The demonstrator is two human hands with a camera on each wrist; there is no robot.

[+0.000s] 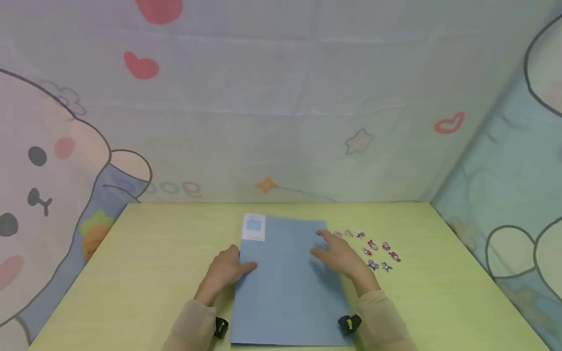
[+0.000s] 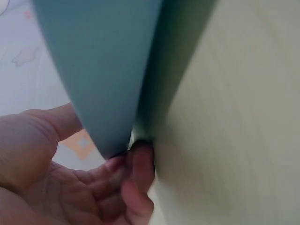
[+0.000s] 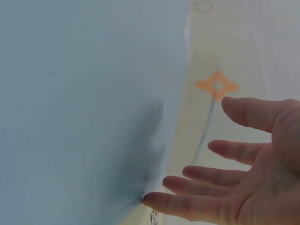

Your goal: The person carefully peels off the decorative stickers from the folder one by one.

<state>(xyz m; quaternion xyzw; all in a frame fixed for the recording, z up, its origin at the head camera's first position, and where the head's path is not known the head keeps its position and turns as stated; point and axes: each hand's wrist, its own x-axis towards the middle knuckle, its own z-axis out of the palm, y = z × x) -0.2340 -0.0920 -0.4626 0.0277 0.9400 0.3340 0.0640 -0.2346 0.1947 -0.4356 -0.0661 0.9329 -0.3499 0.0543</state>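
Head view, blue folder (image 1: pixel 285 292): mid-tabletop (image 1: pixel 153 258), white label (image 1: pixel 253 235) at its 11 o'clock corner.
Head view, left hand (image 1: pixel 225 268): at the folder's 9 o'clock edge, thumb on top — grip closed on that edge.
Head view, right hand (image 1: pixel 339 253): over the 2 o'clock edge, thumb and fingers apart.
Head view, small stickers (image 1: pixel 372 245): scattered on the tabletop at the folder's 2 o'clock, just beside the right hand.
Left wrist view, folder: comes down from 12 o'clock into the left hand at 7 o'clock.
Right wrist view, right hand: at 4 o'clock, grip empty — lowest fingertip at the folder's edge, contact unclear.

High forward head view, wrist close-ups
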